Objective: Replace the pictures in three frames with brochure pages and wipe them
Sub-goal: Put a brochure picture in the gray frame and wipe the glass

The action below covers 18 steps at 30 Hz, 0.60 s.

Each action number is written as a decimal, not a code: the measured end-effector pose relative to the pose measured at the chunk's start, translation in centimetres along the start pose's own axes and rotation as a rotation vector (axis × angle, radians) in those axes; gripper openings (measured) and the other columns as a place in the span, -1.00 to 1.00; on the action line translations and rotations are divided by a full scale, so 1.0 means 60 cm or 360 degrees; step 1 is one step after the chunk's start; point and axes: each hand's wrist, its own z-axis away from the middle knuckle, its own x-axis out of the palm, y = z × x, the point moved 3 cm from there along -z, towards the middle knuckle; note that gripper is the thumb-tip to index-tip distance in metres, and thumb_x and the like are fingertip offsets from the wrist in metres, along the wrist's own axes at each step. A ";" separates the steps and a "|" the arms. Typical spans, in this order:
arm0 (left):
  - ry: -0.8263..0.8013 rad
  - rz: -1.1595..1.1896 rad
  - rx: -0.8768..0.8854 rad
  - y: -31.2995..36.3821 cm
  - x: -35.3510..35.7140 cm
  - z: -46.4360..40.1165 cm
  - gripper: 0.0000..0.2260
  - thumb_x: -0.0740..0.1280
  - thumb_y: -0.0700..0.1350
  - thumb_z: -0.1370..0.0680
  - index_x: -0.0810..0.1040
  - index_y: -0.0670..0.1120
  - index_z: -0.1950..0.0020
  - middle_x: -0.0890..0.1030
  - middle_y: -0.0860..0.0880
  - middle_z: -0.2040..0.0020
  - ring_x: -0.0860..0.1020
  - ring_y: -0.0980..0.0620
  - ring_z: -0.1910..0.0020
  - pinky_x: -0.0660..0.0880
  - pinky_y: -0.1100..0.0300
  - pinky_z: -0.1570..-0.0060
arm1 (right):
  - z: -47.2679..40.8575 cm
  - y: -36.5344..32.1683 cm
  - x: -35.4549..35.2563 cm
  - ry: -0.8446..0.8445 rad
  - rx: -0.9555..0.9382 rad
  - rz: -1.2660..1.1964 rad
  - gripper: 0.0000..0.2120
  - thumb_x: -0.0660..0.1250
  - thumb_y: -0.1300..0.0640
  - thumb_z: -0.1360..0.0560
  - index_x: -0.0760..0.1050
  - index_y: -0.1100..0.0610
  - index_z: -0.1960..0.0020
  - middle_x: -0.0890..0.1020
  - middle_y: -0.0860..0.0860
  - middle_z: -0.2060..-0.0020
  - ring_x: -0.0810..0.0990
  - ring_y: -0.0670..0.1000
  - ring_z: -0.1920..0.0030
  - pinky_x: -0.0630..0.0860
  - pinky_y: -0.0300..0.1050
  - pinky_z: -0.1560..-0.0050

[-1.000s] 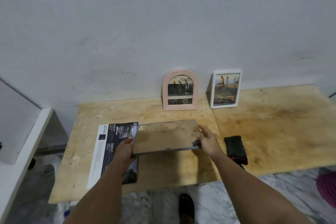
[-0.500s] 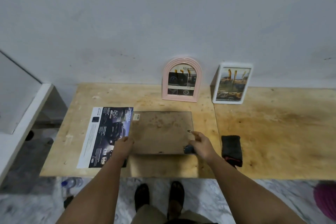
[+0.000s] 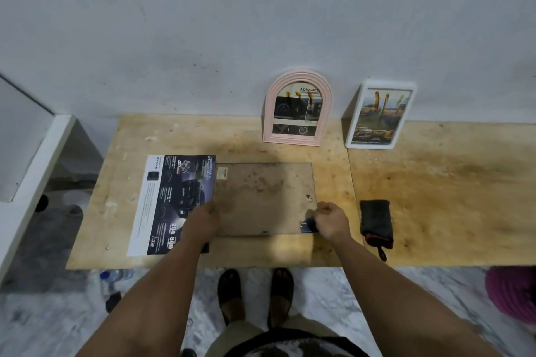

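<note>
Nearest you, your two dark sandalled feet [image 3: 255,295] stand on the pale marbled floor [image 3: 362,293], with a clear plastic bottle [image 3: 114,277] lying under the table edge to your left and a magenta rounded object [image 3: 513,290] at the far right.

On the bare plywood tabletop [image 3: 435,197] your left hand [image 3: 201,222] rests at the lower left corner of the flat brown frame backing board [image 3: 262,197], which lies face down in the middle of the table. Its fingers are hidden under the hand, so you cannot tell whether they press or curl round the edge. Your right hand [image 3: 329,222] has its fingers curled and pinches a small dark tab [image 3: 308,225] at the board's lower right corner.

Touching the board's left edge, partly under your left hand, lies the dark printed car brochure page [image 3: 174,200] with a white margin, flat on the wood. Just beside your right hand, apart from the board, lies a folded black wiping cloth with a red trim and a loop [image 3: 376,223].

Farther back, two frames stand upright leaning on the grey wall [image 3: 261,23]: a pink arched plastic frame [image 3: 297,109] with a brochure page in it, and to its right a white rounded rectangular frame [image 3: 380,114] holding a yellowish picture. At the far left a white shelf edge [image 3: 37,168] runs beside the table.
</note>
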 end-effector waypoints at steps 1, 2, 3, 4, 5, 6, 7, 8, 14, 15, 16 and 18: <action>-0.0014 -0.0097 0.0043 0.000 0.001 -0.003 -0.71 0.18 -0.25 -0.62 0.51 -0.22 -0.32 0.59 -0.23 -0.13 0.57 -0.22 -0.06 0.50 0.03 -0.04 | -0.003 0.001 0.002 0.0044 0.0083 -0.0059 -0.79 0.35 0.20 -0.56 0.57 0.18 -0.19 0.65 0.11 -0.01 0.62 0.17 -0.01 0.59 0.10 -0.04; -0.0025 -0.0204 0.0086 0.001 0.003 -0.004 -0.68 0.16 -0.25 -0.62 0.47 -0.19 -0.36 0.57 -0.24 -0.13 0.56 -0.21 -0.06 0.50 0.02 -0.04 | -0.006 0.002 0.004 0.0092 0.0180 -0.0148 -0.82 0.33 0.22 -0.57 0.59 0.21 -0.15 0.68 0.16 0.02 0.66 0.20 0.02 0.64 0.14 -0.03; -0.0039 -0.0311 0.0121 0.000 0.004 -0.006 -0.66 0.14 -0.24 -0.64 0.43 -0.18 -0.41 0.54 -0.25 -0.15 0.55 -0.22 -0.07 0.49 0.00 -0.05 | -0.007 0.004 0.004 0.0131 0.0281 -0.0260 -0.85 0.32 0.22 -0.57 0.61 0.23 -0.09 0.70 0.19 0.07 0.68 0.21 0.08 0.67 0.13 0.02; -0.0041 -0.0394 0.0150 -0.002 0.007 -0.008 -0.64 0.11 -0.22 -0.65 0.38 -0.17 -0.45 0.51 -0.27 -0.18 0.55 -0.23 -0.09 0.49 -0.02 -0.07 | -0.009 0.006 0.005 0.0156 0.0371 -0.0367 -0.87 0.33 0.23 -0.57 0.63 0.25 -0.01 0.71 0.22 0.13 0.68 0.21 0.16 0.67 0.10 0.10; -0.0043 -0.0460 0.0167 -0.005 0.008 -0.009 -0.63 0.09 -0.21 -0.66 0.34 -0.16 -0.48 0.48 -0.27 -0.22 0.55 -0.24 -0.11 0.49 -0.04 -0.08 | -0.009 0.007 0.006 0.0164 0.0443 -0.0454 -0.88 0.36 0.24 -0.54 0.63 0.28 0.06 0.71 0.23 0.19 0.64 0.20 0.23 0.63 0.07 0.17; -0.0041 -0.0514 0.0180 -0.008 0.010 -0.010 -0.62 0.08 -0.21 -0.67 0.31 -0.17 -0.50 0.46 -0.27 -0.25 0.55 -0.24 -0.11 0.49 -0.06 -0.10 | -0.010 0.009 0.007 0.0157 0.0500 -0.0515 -0.88 0.40 0.24 -0.51 0.64 0.31 0.10 0.69 0.24 0.24 0.59 0.18 0.27 0.57 0.04 0.22; -0.0043 -0.0557 0.0183 -0.010 0.012 -0.009 -0.60 0.08 -0.23 -0.66 0.28 -0.16 -0.52 0.45 -0.27 -0.27 0.56 -0.24 -0.11 0.51 -0.08 -0.10 | -0.010 0.011 0.007 0.0148 0.0546 -0.0557 -0.86 0.42 0.24 -0.50 0.64 0.35 0.11 0.67 0.25 0.27 0.54 0.17 0.30 0.51 0.02 0.24; -0.0048 -0.0588 0.0186 -0.013 0.014 -0.009 -0.57 0.08 -0.24 -0.65 0.24 -0.15 -0.54 0.43 -0.26 -0.28 0.57 -0.23 -0.09 0.53 -0.09 -0.09 | -0.011 0.014 0.007 0.0147 0.0582 -0.0585 -0.84 0.43 0.24 -0.49 0.65 0.37 0.10 0.65 0.26 0.28 0.50 0.16 0.32 0.47 0.01 0.25; -0.0028 -0.0595 0.0189 -0.021 0.019 -0.004 -0.52 0.09 -0.25 -0.63 0.21 -0.09 -0.57 0.41 -0.23 -0.26 0.59 -0.23 -0.04 0.55 -0.14 -0.07 | -0.005 0.010 0.011 0.0267 0.0625 -0.0640 -0.86 0.31 0.30 -0.50 0.62 0.31 0.15 0.70 0.28 0.19 0.54 0.17 0.24 0.43 0.01 0.22; -0.0025 -0.0598 0.0189 -0.021 0.019 -0.003 -0.52 0.09 -0.24 -0.63 0.21 -0.09 -0.57 0.41 -0.22 -0.26 0.59 -0.23 -0.03 0.55 -0.13 -0.07 | -0.004 0.009 0.011 0.0288 0.0641 -0.0646 -0.85 0.30 0.29 -0.51 0.60 0.29 0.18 0.69 0.27 0.20 0.55 0.16 0.24 0.44 0.01 0.23; -0.0021 -0.0603 0.0187 -0.021 0.018 -0.004 -0.52 0.09 -0.24 -0.63 0.21 -0.09 -0.57 0.41 -0.22 -0.25 0.59 -0.22 -0.02 0.56 -0.12 -0.06 | -0.003 0.009 0.011 0.0305 0.0667 -0.0652 -0.84 0.29 0.27 -0.52 0.59 0.28 0.20 0.69 0.26 0.22 0.55 0.15 0.25 0.45 0.01 0.24; -0.0017 -0.0622 0.0190 -0.021 0.018 -0.005 -0.52 0.09 -0.23 -0.64 0.20 -0.10 -0.58 0.41 -0.22 -0.25 0.60 -0.20 -0.01 0.56 -0.09 -0.04 | -0.002 0.009 0.008 0.0320 0.0736 -0.0661 -0.81 0.29 0.22 -0.53 0.60 0.28 0.18 0.67 0.22 0.28 0.52 0.11 0.34 0.45 -0.02 0.30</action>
